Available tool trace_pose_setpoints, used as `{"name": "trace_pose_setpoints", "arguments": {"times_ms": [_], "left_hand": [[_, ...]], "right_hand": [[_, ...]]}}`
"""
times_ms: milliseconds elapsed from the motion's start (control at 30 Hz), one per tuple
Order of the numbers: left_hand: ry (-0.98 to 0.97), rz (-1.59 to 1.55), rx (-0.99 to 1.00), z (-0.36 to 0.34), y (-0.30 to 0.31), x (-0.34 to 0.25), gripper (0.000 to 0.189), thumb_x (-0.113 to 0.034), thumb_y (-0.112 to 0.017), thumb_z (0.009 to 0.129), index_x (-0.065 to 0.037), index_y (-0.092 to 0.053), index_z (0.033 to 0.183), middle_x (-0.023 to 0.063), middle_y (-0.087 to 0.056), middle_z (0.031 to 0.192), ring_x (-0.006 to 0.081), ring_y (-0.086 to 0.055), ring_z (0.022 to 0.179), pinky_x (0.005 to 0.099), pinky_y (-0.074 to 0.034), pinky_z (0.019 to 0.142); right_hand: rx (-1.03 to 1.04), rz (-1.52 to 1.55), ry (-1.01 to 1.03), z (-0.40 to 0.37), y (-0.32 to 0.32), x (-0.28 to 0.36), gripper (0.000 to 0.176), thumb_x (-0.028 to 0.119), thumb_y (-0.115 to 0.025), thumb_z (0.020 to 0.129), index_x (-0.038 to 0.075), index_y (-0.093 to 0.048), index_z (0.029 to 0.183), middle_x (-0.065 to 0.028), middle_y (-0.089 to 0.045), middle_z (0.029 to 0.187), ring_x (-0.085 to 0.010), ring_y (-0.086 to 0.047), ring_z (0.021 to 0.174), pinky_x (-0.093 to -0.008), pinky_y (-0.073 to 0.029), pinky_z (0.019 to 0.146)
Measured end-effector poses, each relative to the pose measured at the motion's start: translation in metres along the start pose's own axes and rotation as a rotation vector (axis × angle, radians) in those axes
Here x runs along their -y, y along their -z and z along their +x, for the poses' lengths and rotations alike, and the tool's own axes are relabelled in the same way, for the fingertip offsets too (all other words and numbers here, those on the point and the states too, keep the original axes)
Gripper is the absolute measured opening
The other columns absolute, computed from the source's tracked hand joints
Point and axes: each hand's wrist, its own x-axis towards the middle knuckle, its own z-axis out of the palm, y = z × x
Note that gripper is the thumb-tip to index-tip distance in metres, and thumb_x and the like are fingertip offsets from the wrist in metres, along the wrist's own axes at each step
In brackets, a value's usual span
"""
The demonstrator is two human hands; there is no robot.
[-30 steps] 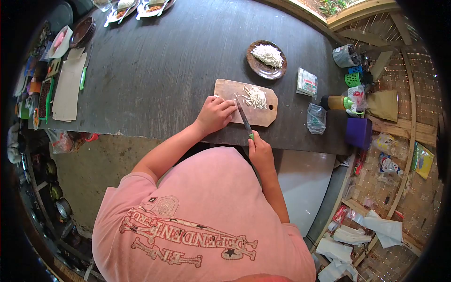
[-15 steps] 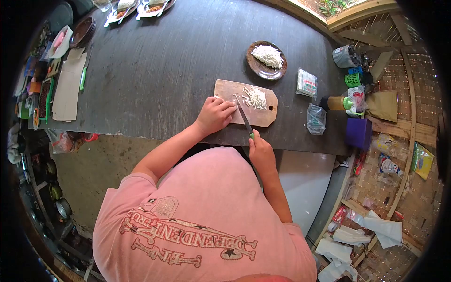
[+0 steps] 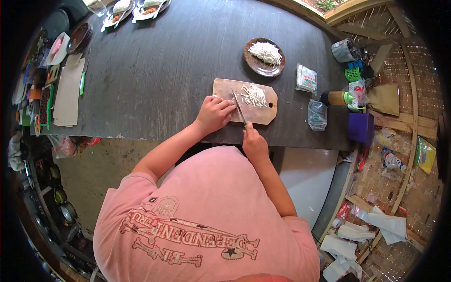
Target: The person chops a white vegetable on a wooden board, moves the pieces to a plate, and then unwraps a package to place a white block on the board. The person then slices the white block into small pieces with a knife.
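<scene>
Your right hand (image 3: pixel 255 141) wraps its fingers around the handle of a knife (image 3: pixel 238 108), the blade at three o'clock, just beside your left hand (image 3: pixel 216 113). There, the fingers curl down over a cutting board (image 3: pixel 224 86); what they may be pinching is hidden. Cut white strips (image 3: pixel 253 96) lie at two o'clock from those fingertips, beyond the blade; a brown plate (image 3: pixel 251 61) rests at one o'clock from the board.
</scene>
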Motion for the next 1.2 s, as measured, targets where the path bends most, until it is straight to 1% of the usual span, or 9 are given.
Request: {"name": "trace_pose_setpoints", "arguments": {"times_ms": [67,167,233,267,333,433,733,967,1200], "left_hand": [[-0.001,-0.006,-0.001,0.000,0.000,0.000,0.035,-0.021,-0.081,0.088,-0.020,-0.081,0.123,-0.0049,-0.078,0.127,0.0189,-0.070,0.111,0.0427,-0.048,0.102],[0.000,-0.002,0.002,-0.001,0.001,-0.001,0.036,-0.021,-0.081,0.088,-0.020,-0.081,0.123,-0.0050,-0.078,0.127,0.0190,-0.070,0.111,0.0429,-0.048,0.102],[0.009,0.001,-0.001,0.001,-0.001,0.000,0.035,-0.021,-0.081,0.088,-0.020,-0.081,0.123,-0.0050,-0.078,0.127,0.0190,-0.070,0.110,0.0429,-0.049,0.102],[0.010,0.000,-0.004,0.000,-0.002,0.000,0.035,-0.021,-0.082,0.088,-0.020,-0.081,0.123,-0.0051,-0.078,0.127,0.0191,-0.070,0.110,0.0430,-0.049,0.102],[0.016,-0.004,-0.002,-0.004,-0.004,-0.001,0.035,-0.021,-0.082,0.087,-0.020,-0.081,0.122,-0.0053,-0.078,0.126,0.0191,-0.070,0.110,0.0430,-0.049,0.102],[0.003,-0.007,-0.028,-0.002,-0.003,0.000,0.034,-0.021,-0.082,0.087,-0.020,-0.081,0.122,-0.0055,-0.078,0.126,0.0191,-0.069,0.111,0.0430,-0.048,0.102],[0.009,0.008,0.000,-0.002,-0.001,-0.001,0.034,-0.022,-0.082,0.087,-0.020,-0.081,0.121,-0.0059,-0.077,0.128,0.0186,-0.069,0.112,0.0425,-0.048,0.102],[0.010,-0.001,-0.005,-0.001,-0.001,-0.001,0.033,-0.022,-0.082,0.088,-0.020,-0.081,0.121,-0.0058,-0.077,0.128,0.0184,-0.069,0.111,0.0421,-0.048,0.102],[0.007,0.003,-0.010,-0.001,-0.001,-0.001,0.034,-0.022,-0.081,0.089,-0.019,-0.081,0.122,-0.0050,-0.079,0.128,0.0185,-0.070,0.111,0.0419,-0.048,0.102]], "right_hand": [[-0.030,-0.023,0.007,0.004,-0.003,-0.003,0.041,0.017,-0.067,0.110,0.001,-0.059,0.147,-0.0205,-0.075,0.093,-0.0432,-0.076,0.081,-0.0531,-0.062,0.068],[-0.087,0.017,0.031,-0.002,0.000,-0.007,0.040,0.021,-0.066,0.111,0.003,-0.058,0.146,-0.0198,-0.075,0.092,-0.0440,-0.076,0.079,-0.0542,-0.062,0.068],[-0.061,0.083,-0.017,-0.014,0.011,-0.015,0.039,0.018,-0.066,0.111,0.003,-0.059,0.146,-0.0211,-0.076,0.094,-0.0448,-0.076,0.084,-0.0546,-0.062,0.072],[-0.056,0.080,-0.012,-0.015,0.014,-0.019,0.039,0.018,-0.066,0.111,0.003,-0.059,0.146,-0.0211,-0.076,0.094,-0.0448,-0.076,0.084,-0.0546,-0.062,0.072],[-0.114,0.219,-0.027,-0.021,0.019,-0.021,0.038,0.015,-0.066,0.110,0.003,-0.061,0.146,-0.0231,-0.076,0.097,-0.0457,-0.076,0.089,-0.0548,-0.061,0.077],[-0.104,0.266,-0.023,-0.022,0.027,-0.017,0.039,0.014,-0.067,0.110,0.001,-0.063,0.146,-0.0249,-0.077,0.098,-0.0465,-0.075,0.090,-0.0549,-0.060,0.079],[-0.033,0.240,0.016,-0.022,0.023,-0.015,0.038,0.015,-0.068,0.109,0.000,-0.063,0.144,-0.0241,-0.076,0.094,-0.0458,-0.075,0.088,-0.0552,-0.060,0.077],[-0.067,0.221,0.027,-0.020,0.021,-0.015,0.037,0.015,-0.068,0.109,0.001,-0.064,0.143,-0.0239,-0.076,0.094,-0.0458,-0.075,0.087,-0.0560,-0.060,0.076],[-0.026,0.188,0.010,-0.020,0.018,-0.016,0.037,0.016,-0.068,0.109,0.002,-0.062,0.142,-0.0233,-0.076,0.094,-0.0453,-0.076,0.087,-0.0554,-0.061,0.075]]}}
